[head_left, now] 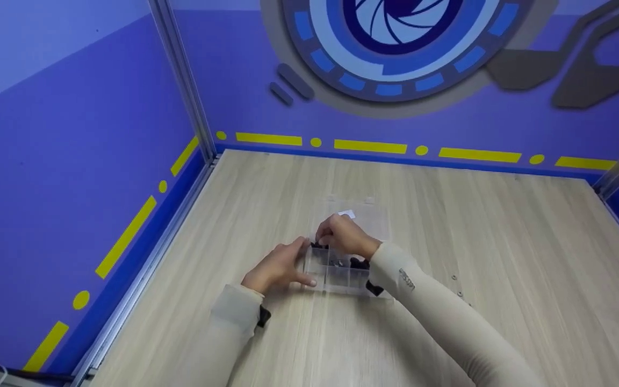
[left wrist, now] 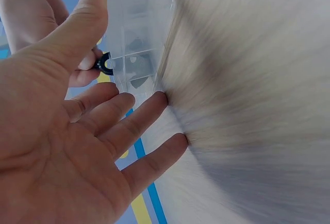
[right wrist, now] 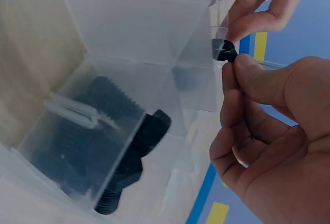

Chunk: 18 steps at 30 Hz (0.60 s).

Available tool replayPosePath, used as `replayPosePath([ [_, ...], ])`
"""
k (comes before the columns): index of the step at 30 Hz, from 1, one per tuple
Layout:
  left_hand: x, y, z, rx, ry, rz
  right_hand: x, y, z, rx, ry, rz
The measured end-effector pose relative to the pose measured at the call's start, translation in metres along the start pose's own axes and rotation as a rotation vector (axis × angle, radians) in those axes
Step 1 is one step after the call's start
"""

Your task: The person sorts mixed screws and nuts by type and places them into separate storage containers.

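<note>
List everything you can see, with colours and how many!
box: one, clear, on table
lid: one, clear, open behind box
paper piece: one, white, at lid
ring piece: one, black, in right hand
bolts: several, black, in box
small bits: at least three, grey, right of box
table: one, beige, under box
walls: three, mostly blue, around table
posts: two, silver, back corners
sleeves: two, beige, on arms
wrist devices: two, black, at wrists
left hand: one, bare, beside box
right hand: one, bare, above box
</note>
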<state>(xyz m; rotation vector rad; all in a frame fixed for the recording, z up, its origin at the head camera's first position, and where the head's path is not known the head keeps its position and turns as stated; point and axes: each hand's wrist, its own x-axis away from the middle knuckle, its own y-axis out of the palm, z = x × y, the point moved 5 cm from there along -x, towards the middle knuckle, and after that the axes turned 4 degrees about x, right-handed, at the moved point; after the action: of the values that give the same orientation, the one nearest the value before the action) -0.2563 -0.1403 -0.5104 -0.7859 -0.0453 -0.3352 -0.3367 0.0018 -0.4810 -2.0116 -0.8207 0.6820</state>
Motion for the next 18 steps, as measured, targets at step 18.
replayPosePath([
  [18, -0.0001, -0.0005, 0.0025, -0.026, 0.035, 0.001, 0.0061, 0.0026, -0.0004, 0.181, -0.032, 0.010],
])
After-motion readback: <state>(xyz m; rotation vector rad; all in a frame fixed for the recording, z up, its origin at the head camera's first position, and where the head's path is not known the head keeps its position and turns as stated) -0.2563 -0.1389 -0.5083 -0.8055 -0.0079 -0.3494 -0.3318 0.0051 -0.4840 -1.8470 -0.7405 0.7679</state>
